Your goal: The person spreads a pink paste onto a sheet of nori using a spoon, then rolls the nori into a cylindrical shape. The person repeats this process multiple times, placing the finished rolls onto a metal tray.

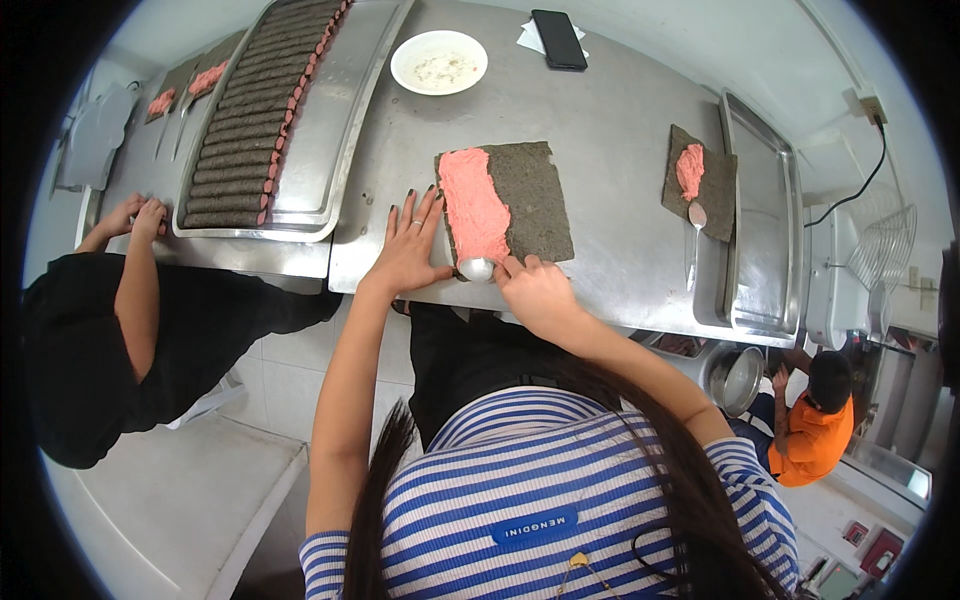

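Observation:
In front of me a dark seaweed sheet [535, 205] lies flat on the steel table, its left half covered by a band of pink paste [474, 205]. My right hand [538, 296] is closed around a spoon, whose shiny bowl [477, 268] rests at the near end of the paste. The handle is mostly hidden under my fingers. My left hand [412, 245] lies spread along the sheet's left edge, fingers apart, thumb near the spoon.
To the left, a metal tray [345, 130] holds a row of seaweed rolls [255, 110]. A white bowl [440, 62] and a phone [558, 40] sit farther back. At right are another seaweed sheet [715, 190], a spoon [695, 235] and a tray [765, 270]. Two other people are nearby.

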Motion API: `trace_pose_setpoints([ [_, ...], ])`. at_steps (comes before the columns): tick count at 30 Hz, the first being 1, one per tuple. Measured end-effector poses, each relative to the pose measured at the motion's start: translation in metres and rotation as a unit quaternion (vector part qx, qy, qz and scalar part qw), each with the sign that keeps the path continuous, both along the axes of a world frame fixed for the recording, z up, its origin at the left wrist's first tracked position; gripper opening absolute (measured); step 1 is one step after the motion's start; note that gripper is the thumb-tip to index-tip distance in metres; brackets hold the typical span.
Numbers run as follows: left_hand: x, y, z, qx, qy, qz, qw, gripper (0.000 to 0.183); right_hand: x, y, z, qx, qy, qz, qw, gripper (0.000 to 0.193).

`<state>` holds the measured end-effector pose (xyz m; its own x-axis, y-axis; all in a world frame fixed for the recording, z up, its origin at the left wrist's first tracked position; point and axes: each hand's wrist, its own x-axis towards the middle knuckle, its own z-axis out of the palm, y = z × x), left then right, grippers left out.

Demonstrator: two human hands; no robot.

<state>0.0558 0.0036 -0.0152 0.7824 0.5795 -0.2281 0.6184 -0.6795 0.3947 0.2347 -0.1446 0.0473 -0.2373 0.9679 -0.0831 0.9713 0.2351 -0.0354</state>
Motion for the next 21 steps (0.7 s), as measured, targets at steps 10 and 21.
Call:
trace_pose_setpoints([
  [10,-0.001,0.0,-0.003,0.001,-0.018,0.0,1.0,0.114,0.04,-0.002,0.009,0.007,0.008,0.0,1.0,0.012],
  [21,0.0,0.001,-0.003,-0.003,-0.015,0.008,1.0,0.114,0.08,0.006,0.026,-0.059,0.15,-0.117,0.98,0.035],
])
